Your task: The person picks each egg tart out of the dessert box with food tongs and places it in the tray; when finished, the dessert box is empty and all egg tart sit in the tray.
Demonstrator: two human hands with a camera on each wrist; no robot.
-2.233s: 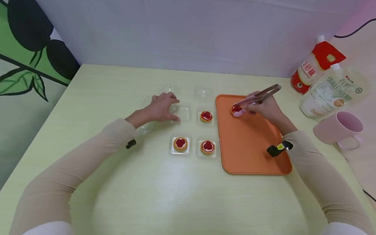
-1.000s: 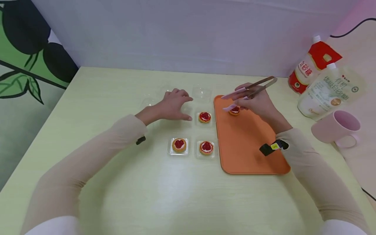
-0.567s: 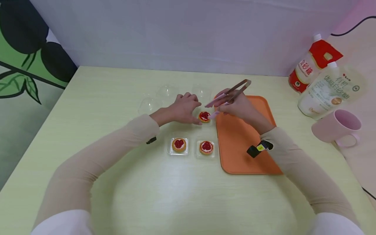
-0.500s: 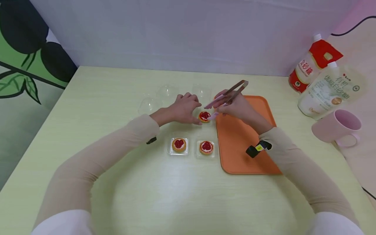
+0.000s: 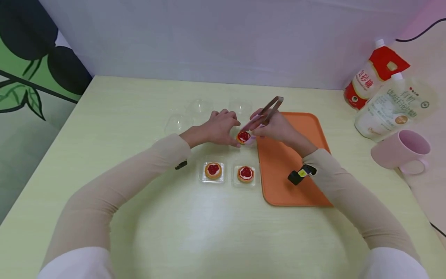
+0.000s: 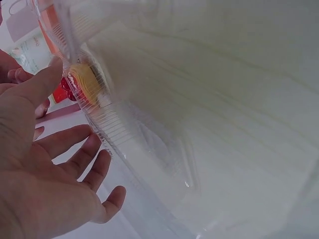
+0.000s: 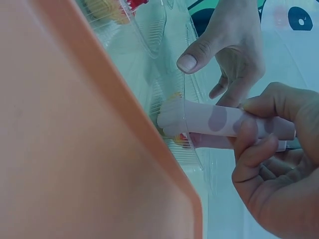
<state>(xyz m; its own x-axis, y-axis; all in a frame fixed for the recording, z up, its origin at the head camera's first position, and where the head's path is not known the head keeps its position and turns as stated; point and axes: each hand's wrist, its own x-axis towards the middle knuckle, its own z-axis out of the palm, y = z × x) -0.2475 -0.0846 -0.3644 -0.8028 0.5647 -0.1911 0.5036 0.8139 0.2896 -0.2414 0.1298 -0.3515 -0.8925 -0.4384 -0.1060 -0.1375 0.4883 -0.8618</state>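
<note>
My right hand (image 5: 275,126) grips metal tongs (image 5: 271,108) with pink tips. Those tips (image 7: 199,117) stand around a small red-topped tart (image 5: 243,137) in a clear plastic container, seen also in the right wrist view. Beside that container, my left hand (image 5: 219,128) is spread with thumb and fingers apart, holding nothing; in the left wrist view its fingertips are close to the clear rim (image 6: 107,142), and whether they touch cannot be told. Two more tarts, a left one (image 5: 213,170) and a right one (image 5: 246,174), sit in clear containers nearer the front.
An orange tray (image 5: 292,174) lies right of the containers, partly under my right arm. Clear domed plastic pieces (image 5: 179,123) lie behind my left hand. A pink mug (image 5: 397,151), a white pouch (image 5: 386,110) and a red pouch (image 5: 369,79) stand at the right.
My right hand has moved the tongs left from the tart on the tray to the back-right container, and the tips have closed in around its tart. My left hand has shifted right, beside it.
</note>
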